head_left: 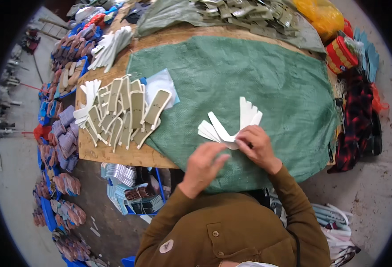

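In front of me a fan of white curved strips rests on a green woven sheet. My right hand pinches these strips at their bent middle, thumb and fingertips pressed together. The strips' ends spread apart to both sides, with one strip lying on top. Just left of them my left hand is lifted, its fingers apart and slightly blurred, with nothing seen in it. Further left lies a heap of curved strips with beige faces and white edges, with more white strips beside it.
A clear plastic bag lies by the heap. White strips are bundled at the far left. Beige pieces pile up at the back, beside a yellow bag and red container. A blue crate stands below the table's front-left edge.
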A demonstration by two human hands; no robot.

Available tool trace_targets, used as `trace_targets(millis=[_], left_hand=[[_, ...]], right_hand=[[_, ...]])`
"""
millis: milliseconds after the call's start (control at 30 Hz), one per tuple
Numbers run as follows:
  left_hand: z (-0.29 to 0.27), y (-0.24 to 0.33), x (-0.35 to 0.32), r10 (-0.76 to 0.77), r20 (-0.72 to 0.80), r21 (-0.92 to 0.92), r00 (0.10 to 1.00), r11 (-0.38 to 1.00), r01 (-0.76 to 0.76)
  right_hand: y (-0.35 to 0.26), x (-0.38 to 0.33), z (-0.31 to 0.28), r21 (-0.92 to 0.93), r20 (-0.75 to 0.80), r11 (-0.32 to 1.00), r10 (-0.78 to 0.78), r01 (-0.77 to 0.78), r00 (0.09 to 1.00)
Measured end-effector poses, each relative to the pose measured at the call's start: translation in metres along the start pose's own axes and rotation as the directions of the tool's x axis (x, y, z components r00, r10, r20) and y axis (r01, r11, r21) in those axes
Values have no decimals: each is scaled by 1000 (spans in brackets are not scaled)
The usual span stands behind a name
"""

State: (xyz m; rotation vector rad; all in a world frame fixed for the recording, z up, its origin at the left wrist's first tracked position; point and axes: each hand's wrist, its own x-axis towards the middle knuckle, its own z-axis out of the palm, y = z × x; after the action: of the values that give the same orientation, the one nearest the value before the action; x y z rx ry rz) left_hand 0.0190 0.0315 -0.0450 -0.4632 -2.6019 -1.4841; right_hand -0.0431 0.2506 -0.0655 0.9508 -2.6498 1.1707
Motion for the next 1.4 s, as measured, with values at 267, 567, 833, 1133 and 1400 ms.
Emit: trace_targets(millis=[267, 567, 833, 1133, 1400], left_hand=[[19, 21, 12, -163, 196, -869, 967, 428, 249], [0, 11, 13, -398, 258, -938, 880, 114, 326], [-24, 13, 12, -462, 147, -945, 875, 197, 263], [-22, 22, 8, -436, 174, -976, 883, 40, 212], [62, 0, 9, -491, 474, -880, 730, -276, 386]], right_hand=[[-52, 26, -9, -159, -299, 966, -244, 204, 922], [-65, 27, 0, 28, -254, 1000, 12, -5, 967], [-44, 22, -16, 318, -151, 924, 269, -211, 951], [-21, 3, -18, 26, -188, 988, 153, -151, 970], [-5, -14, -32, 463, -438, 819, 543, -338, 717]])
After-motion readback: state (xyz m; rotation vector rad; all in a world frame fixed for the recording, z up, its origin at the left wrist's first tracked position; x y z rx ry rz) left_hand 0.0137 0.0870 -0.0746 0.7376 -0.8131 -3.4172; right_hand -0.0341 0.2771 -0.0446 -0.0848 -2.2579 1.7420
